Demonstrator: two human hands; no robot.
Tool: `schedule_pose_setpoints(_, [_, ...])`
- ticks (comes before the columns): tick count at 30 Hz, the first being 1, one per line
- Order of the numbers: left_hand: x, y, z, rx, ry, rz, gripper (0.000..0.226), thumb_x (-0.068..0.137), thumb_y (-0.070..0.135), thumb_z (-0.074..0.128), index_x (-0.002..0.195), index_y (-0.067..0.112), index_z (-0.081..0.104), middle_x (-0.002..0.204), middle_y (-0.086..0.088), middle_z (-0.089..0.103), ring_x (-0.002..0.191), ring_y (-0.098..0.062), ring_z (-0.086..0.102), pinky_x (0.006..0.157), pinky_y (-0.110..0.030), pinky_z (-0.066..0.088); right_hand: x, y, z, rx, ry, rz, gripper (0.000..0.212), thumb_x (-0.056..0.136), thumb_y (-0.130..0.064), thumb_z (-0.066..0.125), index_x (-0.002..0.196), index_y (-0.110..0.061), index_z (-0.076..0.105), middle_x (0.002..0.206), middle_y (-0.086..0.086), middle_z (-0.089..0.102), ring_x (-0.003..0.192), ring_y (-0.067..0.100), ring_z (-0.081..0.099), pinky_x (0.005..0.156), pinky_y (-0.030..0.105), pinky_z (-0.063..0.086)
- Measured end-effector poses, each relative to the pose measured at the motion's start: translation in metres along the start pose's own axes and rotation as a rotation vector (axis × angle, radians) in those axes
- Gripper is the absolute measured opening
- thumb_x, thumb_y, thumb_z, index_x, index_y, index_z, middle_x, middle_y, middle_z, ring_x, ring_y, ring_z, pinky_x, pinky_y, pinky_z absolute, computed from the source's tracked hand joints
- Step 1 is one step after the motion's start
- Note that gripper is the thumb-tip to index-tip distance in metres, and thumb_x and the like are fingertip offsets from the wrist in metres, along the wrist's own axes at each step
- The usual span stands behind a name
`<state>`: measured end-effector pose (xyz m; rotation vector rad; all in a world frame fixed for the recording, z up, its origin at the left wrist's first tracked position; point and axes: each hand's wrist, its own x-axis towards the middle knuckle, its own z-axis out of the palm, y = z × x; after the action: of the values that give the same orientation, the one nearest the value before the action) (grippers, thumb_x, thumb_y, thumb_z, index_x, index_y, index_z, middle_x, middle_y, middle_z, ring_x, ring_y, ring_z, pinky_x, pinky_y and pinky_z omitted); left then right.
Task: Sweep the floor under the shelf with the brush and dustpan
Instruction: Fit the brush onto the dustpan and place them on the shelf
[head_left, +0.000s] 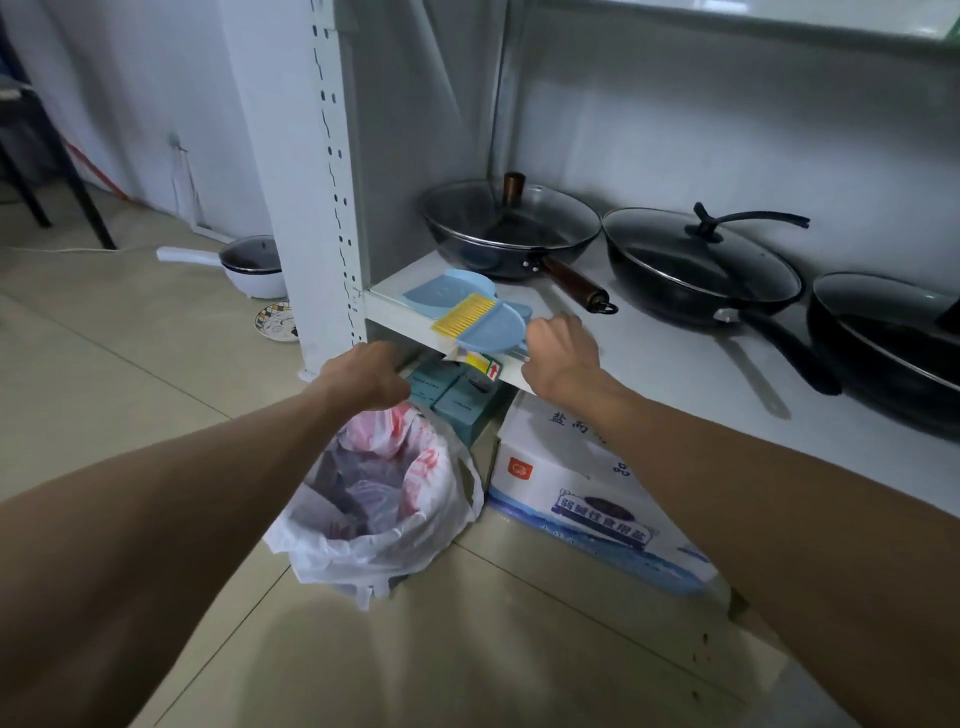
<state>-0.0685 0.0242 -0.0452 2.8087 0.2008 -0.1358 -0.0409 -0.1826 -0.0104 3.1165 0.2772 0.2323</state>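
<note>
A small blue brush (485, 325) with yellow bristles lies across a light blue dustpan (441, 292) at the front left corner of the white shelf (675, 364). My right hand (558, 351) is at the brush's handle end, fingers curled round it. My left hand (366, 376) hovers just below the shelf's front edge, to the left of the brush, fingers curled and holding nothing. The floor under the shelf is mostly hidden by boxes and a bin.
Three lidded pans (511, 228) (701, 267) (888, 345) stand on the shelf. Below it are teal boxes (452, 400), a white cardboard box (587, 499) and a bin lined with a plastic bag (379, 499). A white pot (249, 265) and a plate (278, 322) sit on the tiled floor at left.
</note>
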Motion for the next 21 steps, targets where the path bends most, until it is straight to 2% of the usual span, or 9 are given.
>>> schedule_pose_setpoints(3, [0.013,-0.008,-0.005,0.002,-0.013,-0.033,0.048,0.084,0.028,0.064,0.129,0.015,0.053,0.122,-0.009,0.062,0.106,-0.027,0.059,0.077,-0.034,0.046,0.018,-0.011,-0.002,-0.011,0.018,-0.047,0.026,0.085,-0.009,0.06,0.11,-0.005,0.059,0.113,0.017,0.059,0.109,0.031,0.052,0.072,0.031,0.04])
schedule_pose_setpoints(6, [0.027,-0.012,-0.01,-0.017,-0.014,-0.041,0.05,0.083,0.026,0.065,0.13,0.015,0.053,0.123,-0.01,0.062,0.102,-0.026,0.058,0.077,-0.034,0.047,0.036,-0.016,-0.006,-0.017,0.031,-0.071,0.028,0.086,-0.008,0.058,0.114,-0.005,0.058,0.118,0.018,0.057,0.115,0.031,0.05,0.079,0.033,0.045])
schedule_pose_setpoints(9, [0.043,-0.018,-0.012,0.002,-0.018,-0.043,0.05,0.081,0.026,0.064,0.129,0.015,0.053,0.122,-0.01,0.062,0.106,-0.028,0.058,0.085,-0.039,0.052,0.055,-0.02,-0.009,-0.023,0.026,-0.089,0.033,0.087,-0.01,0.058,0.12,-0.006,0.055,0.126,0.019,0.052,0.121,0.031,0.047,0.089,0.034,0.045])
schedule_pose_setpoints(12, [0.06,-0.021,-0.02,0.016,-0.008,-0.035,0.05,0.085,0.03,0.062,0.131,0.014,0.051,0.126,-0.011,0.059,0.112,-0.03,0.056,0.091,-0.042,0.05,0.077,-0.025,-0.009,-0.045,0.024,-0.105,0.038,0.088,-0.015,0.06,0.123,-0.005,0.051,0.129,0.02,0.052,0.121,0.032,0.047,0.094,0.034,0.043])
schedule_pose_setpoints(15, [0.078,-0.024,-0.03,0.041,0.034,-0.038,0.056,0.089,0.033,0.06,0.14,0.016,0.046,0.133,-0.009,0.056,0.122,-0.03,0.052,0.09,-0.039,0.046,0.095,-0.029,-0.001,-0.025,0.021,-0.086,0.038,0.088,-0.018,0.06,0.123,-0.005,0.051,0.128,0.02,0.052,0.12,0.033,0.048,0.092,0.036,0.045])
schedule_pose_setpoints(21, [0.098,-0.032,-0.034,0.093,0.075,-0.028,0.058,0.089,0.034,0.06,0.142,0.018,0.044,0.135,-0.006,0.056,0.123,-0.028,0.052,0.086,-0.037,0.045,0.117,-0.032,0.025,-0.032,0.018,-0.074,0.031,0.089,-0.014,0.057,0.119,-0.008,0.054,0.126,0.016,0.054,0.121,0.031,0.048,0.086,0.034,0.045])
